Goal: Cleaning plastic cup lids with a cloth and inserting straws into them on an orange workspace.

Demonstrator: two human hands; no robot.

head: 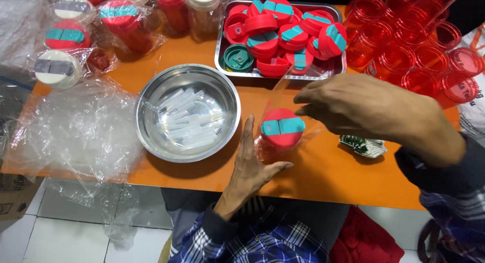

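steadying a light, rigid red-lidded cup (281, 131) mid-worktop, right of the steel bowl (187, 111), our left hand (251, 164) open against its slippery plastic bag; right hand (369, 109) fingers pinch the bag top.

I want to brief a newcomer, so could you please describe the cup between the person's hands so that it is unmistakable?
Start at the round steel bowl on the orange table. Just right of it, a lidded red cup stands alone against the left hand, under the right hand. Unlike the bagged cups at the back, its clear bag is open.
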